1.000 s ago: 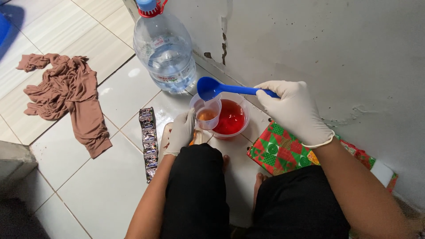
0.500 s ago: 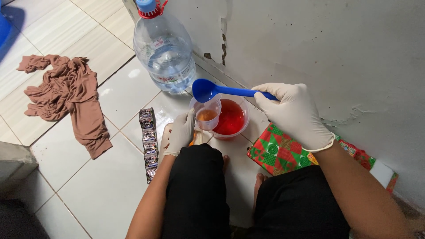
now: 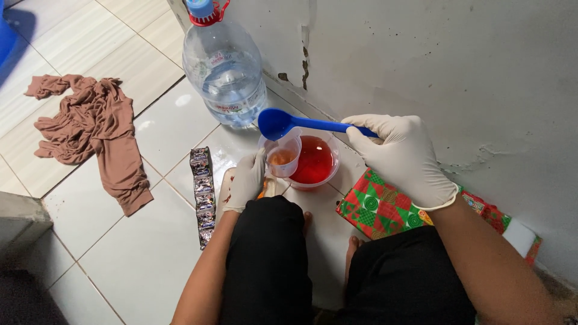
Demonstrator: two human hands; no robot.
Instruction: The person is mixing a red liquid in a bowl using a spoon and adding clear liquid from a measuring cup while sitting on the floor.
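My right hand (image 3: 404, 157), in a white glove, holds a blue plastic spoon (image 3: 289, 123) by its handle; the spoon's bowl hovers just above a small clear cup (image 3: 282, 157) with a little orange liquid in it. My left hand (image 3: 245, 180), also gloved, grips that cup from its left side. Right beside the cup stands a clear round bowl (image 3: 314, 164) of red liquid on the white floor tiles. My knees in black trousers are below both hands.
A large water bottle (image 3: 224, 69) with a blue cap stands by the wall behind the bowl. A strip of dark sachets (image 3: 202, 194) lies left of my knee. A brown garment (image 3: 96, 129) lies crumpled at left. A red-green patterned packet (image 3: 385, 207) sits at right.
The spoon's bowl has drifted slightly left and down, closer over the small cup. My left hand keeps the cup in place.
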